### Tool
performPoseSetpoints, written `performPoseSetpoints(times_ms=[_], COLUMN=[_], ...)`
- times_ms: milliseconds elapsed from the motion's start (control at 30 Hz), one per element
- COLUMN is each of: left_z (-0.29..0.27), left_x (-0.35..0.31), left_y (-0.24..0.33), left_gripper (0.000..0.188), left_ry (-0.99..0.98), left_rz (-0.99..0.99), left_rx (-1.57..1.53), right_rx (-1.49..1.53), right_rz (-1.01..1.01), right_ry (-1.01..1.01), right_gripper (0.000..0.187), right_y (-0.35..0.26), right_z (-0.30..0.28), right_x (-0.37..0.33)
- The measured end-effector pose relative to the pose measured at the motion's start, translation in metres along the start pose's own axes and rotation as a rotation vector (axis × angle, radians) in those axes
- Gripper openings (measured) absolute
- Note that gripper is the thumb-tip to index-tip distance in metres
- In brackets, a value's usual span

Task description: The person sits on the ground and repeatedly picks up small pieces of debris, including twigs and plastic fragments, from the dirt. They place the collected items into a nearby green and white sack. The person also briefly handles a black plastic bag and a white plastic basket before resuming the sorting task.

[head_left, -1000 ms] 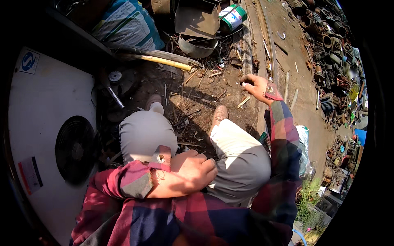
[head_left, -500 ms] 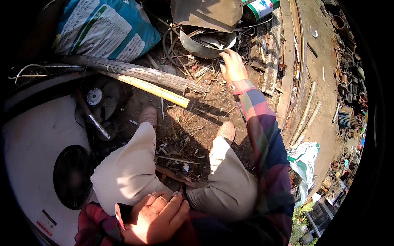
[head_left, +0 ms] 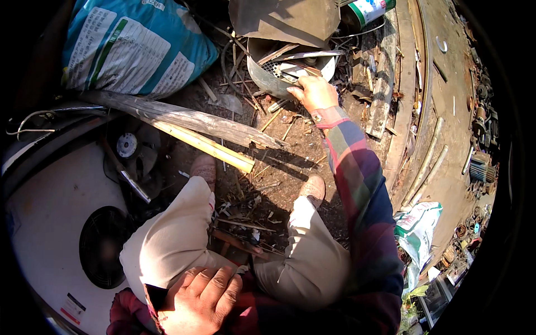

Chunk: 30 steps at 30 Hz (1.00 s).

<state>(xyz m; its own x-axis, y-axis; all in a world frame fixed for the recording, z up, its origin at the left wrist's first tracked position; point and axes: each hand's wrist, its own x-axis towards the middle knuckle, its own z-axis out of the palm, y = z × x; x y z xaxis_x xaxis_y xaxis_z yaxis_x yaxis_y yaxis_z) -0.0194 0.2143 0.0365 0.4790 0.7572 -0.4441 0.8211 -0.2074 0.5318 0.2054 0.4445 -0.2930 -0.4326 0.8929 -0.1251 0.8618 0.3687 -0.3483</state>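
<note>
My right hand (head_left: 317, 94) reaches forward to the near right rim of a round grey metal pot (head_left: 267, 79). Its thumb is on the outside and its fingers bend over the rim; their tips are partly hidden. Inside the pot lie thin wood strips (head_left: 279, 53) and a perforated plate. A bent brown metal sheet (head_left: 282, 22) stands behind and over it. Near my body, my left hand (head_left: 200, 298) rests palm down on my lap, its fingers loosely stretched and nothing seen in them.
A blue and white sack (head_left: 134, 50) stands far left. A weathered wood pole (head_left: 190, 114) and a yellow stick (head_left: 206, 146) jut over the ground. At left is a white panel (head_left: 61, 190) with a fan opening. Planks (head_left: 384, 78) and a white sack (head_left: 417, 226) lie right.
My right hand has moved from just outside the pot onto its rim. More wood strips show across the pot's opening. My left hand stays on my lap, shifted slightly in view.
</note>
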Motion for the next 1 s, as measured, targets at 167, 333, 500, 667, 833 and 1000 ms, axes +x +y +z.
performPoseSetpoints(times_ms=[167,333,500,667,833,1000], left_z=[0.007,0.014,0.024,0.036,0.034,0.034], left_x=[-0.01,-0.019,-0.032,-0.03,-0.024,-0.021], left_y=[0.006,0.012,0.021,0.024,0.032,0.033], left_gripper=[0.038,0.038,0.036,0.037,0.041,0.043], left_ry=[-0.039,-0.042,-0.007,-0.007,-0.071,-0.099], left_rz=[0.007,0.023,0.072,0.142,0.12,0.093], left_rx=[0.071,0.057,0.092,0.078,0.053,0.071], right_rx=[0.053,0.17,0.072,0.065,0.23,0.267], right_rz=[-0.009,0.047,0.001,0.058,0.121,0.142], right_ry=[0.076,0.163,0.162,-0.05,-0.383,-0.441], right_gripper=[0.034,0.034,0.029,0.016,0.018,0.02], right_y=[-0.011,-0.02,-0.016,-0.021,-0.032,-0.016], right_z=[-0.018,-0.038,-0.023,0.009,0.003,-0.019], right_x=[-0.056,-0.113,-0.179,-0.242,-0.239,-0.204])
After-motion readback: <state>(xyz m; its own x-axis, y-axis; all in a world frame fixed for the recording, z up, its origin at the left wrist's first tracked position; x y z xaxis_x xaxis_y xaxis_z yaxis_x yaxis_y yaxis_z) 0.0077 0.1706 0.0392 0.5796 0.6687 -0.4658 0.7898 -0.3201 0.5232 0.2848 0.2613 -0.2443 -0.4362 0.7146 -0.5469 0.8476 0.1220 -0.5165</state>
